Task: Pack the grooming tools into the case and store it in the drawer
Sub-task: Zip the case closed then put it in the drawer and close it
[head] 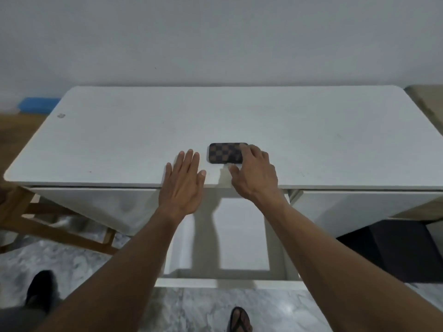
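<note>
Brown-and-black checkered, the small flat rectangular case [224, 153] lies shut on the white counter [119, 140], close to its front edge near the middle. I see my right hand [255, 174] at the case's right end, fingers curled over its far right corner and thumb by the near edge; whether it truly grips, I cannot tell. My left hand [183, 185] hovers flat just left of the case, fingers straight and together, apart from it. Directly below the case, the white drawer [239, 236] stands pulled open.
</note>
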